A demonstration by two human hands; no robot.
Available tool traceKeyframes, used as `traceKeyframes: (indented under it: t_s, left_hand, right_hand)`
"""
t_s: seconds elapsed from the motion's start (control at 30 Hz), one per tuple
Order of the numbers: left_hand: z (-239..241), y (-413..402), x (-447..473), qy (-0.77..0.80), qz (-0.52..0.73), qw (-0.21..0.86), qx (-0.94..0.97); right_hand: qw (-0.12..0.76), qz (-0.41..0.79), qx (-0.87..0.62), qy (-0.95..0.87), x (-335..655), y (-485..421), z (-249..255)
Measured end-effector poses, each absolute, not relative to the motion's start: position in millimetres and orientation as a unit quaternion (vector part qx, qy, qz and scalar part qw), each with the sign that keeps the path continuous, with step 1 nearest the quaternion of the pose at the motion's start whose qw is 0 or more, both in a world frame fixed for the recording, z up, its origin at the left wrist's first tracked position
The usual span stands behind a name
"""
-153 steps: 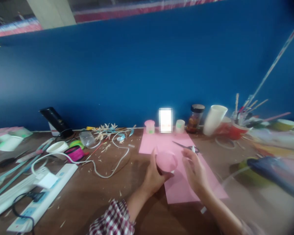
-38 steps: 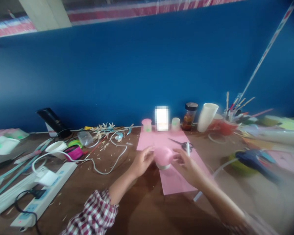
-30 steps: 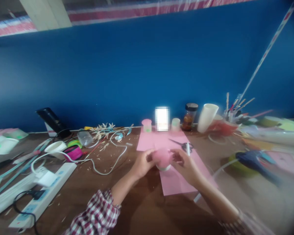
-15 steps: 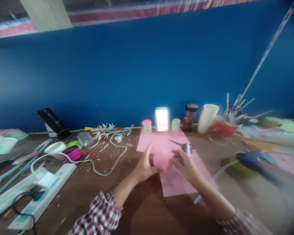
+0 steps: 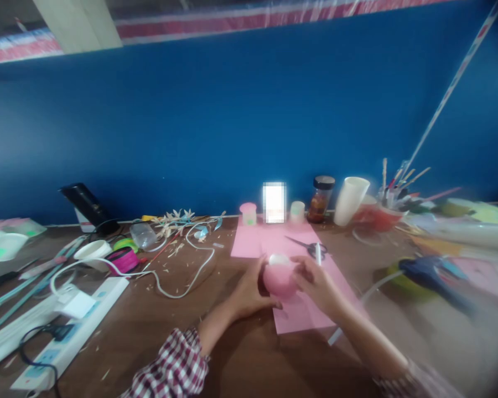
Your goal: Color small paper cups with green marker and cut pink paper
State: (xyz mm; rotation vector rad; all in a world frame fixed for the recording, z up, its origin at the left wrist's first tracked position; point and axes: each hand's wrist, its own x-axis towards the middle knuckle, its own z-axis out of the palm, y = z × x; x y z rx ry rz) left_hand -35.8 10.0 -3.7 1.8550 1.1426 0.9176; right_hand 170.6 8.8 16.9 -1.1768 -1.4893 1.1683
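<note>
Between my hands is a small white cup with a round pink piece covering the side facing me. My left hand curls around its left side, thumb underneath. At the right edge, the bent fingers of my right hand pinch the pink piece. Below lies a pink paper sheet. Dark-handled scissors rest on the paper just beyond my right hand. A slim white stick shows beside them; I cannot tell whether my right hand touches it.
Behind stand a pink-topped cup, a bright blurred screen, a small white cup, a dark-lidded jar and a tall white cup. A blue glue gun lies right; a power strip and white cable lie left.
The pink piece has tilted and come slightly nearer, showing the white cup at its top. My left hand has turned inward around it; my right fingers now meet its edge.
</note>
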Motion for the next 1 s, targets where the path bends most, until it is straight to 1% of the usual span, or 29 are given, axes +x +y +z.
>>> traceKeyframes:
  t_s: [0.1, 0.2, 0.27, 0.43, 0.57, 0.67, 0.77, 1.0]
  left_hand:
    - [-4.3, 9.5, -36.2, 0.437, 0.352, 0.389, 0.73]
    - [-5.2, 9.3, -32.8, 0.423, 0.37, 0.411, 0.718]
    - [-6.3, 9.5, -30.6, 0.425, 0.384, 0.403, 0.714]
    - [-13.4, 12.3, -30.3, 0.466, 0.416, 0.316, 0.714]
    - [-12.1, 16.3, -29.3, 0.447, 0.4, 0.166, 0.783]
    - [-5.1, 19.5, -24.7, 0.404, 0.385, 0.097, 0.824]
    - [-0.1, 22.1, -19.2, 0.377, 0.382, 0.078, 0.84]
    - [-5.1, 24.4, -17.3, 0.394, 0.39, 0.095, 0.827]
  right_hand:
    - [0.441, 0.532, -0.459, -0.559, 173.7, 9.6, 28.7]
    - [0.468, 0.577, -0.462, -0.484, 171.2, 14.7, 34.0]
    - [0.49, 0.587, -0.469, -0.442, 167.1, 19.4, 33.1]
    - [0.508, 0.573, -0.491, -0.415, 160.0, 24.7, 24.4]
    - [0.511, 0.572, -0.494, -0.409, 160.5, 22.9, 20.1]
    - [0.514, 0.565, -0.495, -0.413, 160.9, 22.6, 19.3]
    - [0.515, 0.557, -0.497, -0.421, 160.8, 22.5, 19.8]
    - [0.508, 0.54, -0.493, -0.455, 163.4, 22.7, 9.4]
